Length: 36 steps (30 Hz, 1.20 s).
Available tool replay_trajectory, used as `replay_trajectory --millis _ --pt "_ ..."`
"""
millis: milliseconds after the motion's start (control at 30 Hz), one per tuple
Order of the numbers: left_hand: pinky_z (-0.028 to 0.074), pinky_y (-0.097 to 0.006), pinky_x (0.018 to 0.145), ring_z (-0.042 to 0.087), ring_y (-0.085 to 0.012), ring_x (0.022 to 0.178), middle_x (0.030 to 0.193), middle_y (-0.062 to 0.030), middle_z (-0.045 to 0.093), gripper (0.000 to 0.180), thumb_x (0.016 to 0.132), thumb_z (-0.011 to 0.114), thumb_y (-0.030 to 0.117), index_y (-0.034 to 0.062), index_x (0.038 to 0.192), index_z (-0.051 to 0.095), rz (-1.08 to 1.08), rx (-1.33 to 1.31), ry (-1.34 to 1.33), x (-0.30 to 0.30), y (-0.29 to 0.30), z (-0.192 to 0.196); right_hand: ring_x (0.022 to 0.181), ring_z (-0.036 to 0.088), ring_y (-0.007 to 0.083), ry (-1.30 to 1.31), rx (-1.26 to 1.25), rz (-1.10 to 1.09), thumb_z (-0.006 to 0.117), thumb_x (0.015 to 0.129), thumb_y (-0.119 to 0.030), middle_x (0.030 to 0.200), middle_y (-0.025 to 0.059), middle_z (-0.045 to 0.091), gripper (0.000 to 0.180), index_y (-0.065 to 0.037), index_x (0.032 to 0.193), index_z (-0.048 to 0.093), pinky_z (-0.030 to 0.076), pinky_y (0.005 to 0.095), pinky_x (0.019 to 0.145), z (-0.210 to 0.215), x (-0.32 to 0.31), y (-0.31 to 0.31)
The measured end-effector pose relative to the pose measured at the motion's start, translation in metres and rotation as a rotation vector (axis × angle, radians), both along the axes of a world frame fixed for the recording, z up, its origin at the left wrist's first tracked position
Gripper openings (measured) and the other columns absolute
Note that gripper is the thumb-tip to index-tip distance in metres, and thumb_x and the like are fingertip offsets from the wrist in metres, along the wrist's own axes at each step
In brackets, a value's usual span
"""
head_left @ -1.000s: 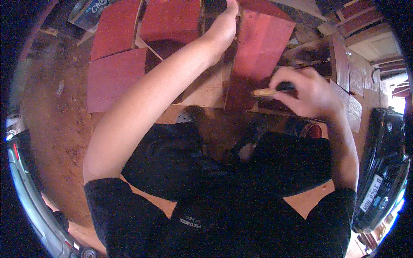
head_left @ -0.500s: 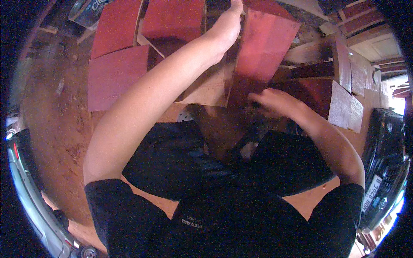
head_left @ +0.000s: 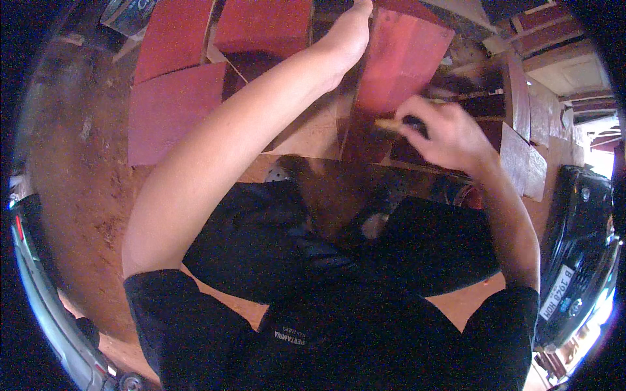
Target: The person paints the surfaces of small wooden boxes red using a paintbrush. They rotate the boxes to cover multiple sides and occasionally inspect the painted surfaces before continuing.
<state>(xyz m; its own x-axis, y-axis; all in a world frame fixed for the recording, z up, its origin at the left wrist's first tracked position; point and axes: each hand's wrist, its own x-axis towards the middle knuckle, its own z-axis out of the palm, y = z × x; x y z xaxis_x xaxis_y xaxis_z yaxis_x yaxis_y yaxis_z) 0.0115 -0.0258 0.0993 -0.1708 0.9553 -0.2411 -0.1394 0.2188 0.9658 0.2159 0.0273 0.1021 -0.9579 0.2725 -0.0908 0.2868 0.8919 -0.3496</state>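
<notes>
My left hand (head_left: pixel 355 29) reaches up to just past 12 o'clock, beside the upper-left edge of a long red piece (head_left: pixel 407 62). The fingers run past the top of the view, so I cannot tell whether they are gripping or loose. That long red piece lies toward 1 o'clock, between my two hands, brighter at its far end and darker at the near one.

My right hand (head_left: pixel 450 133), at 2 o'clock and blurred, is closed around a small tool with a thin yellowish end (head_left: pixel 389 122). The end points to 9 o'clock, over the near half of the red piece; whether it touches the surface is too blurred to say.

More red boxes (head_left: pixel 261 29) sit between 11 and 12, and a duller red panel (head_left: pixel 173 114) is at 10. Pale boards (head_left: pixel 521 159) stand just short of 3 o'clock. Brown ground (head_left: pixel 78 195) stretches out at 9. A shiny black vehicle (head_left: pixel 574 247) is between 3 and 4, and a silvery vehicle (head_left: pixel 49 313) at 8. My dark trousers (head_left: pixel 248 241) spread below the work.
</notes>
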Motion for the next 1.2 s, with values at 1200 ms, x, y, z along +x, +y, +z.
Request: replay_trajectory --millis 1200 --pt "0.003 -0.044 0.116 0.001 -0.0285 0.145 0.157 -0.0153 -0.001 0.085 0.091 0.009 0.069 0.0092 0.151 0.003 0.010 -0.067 -0.031 -0.004 -0.012 0.001 0.074 0.063 0.0422 -0.173 -0.149 0.342 0.062 0.082 -0.023 0.076 0.0205 0.064 0.037 -0.011 0.114 0.049 0.052 0.0521 0.065 -0.075 -0.007 -0.053"
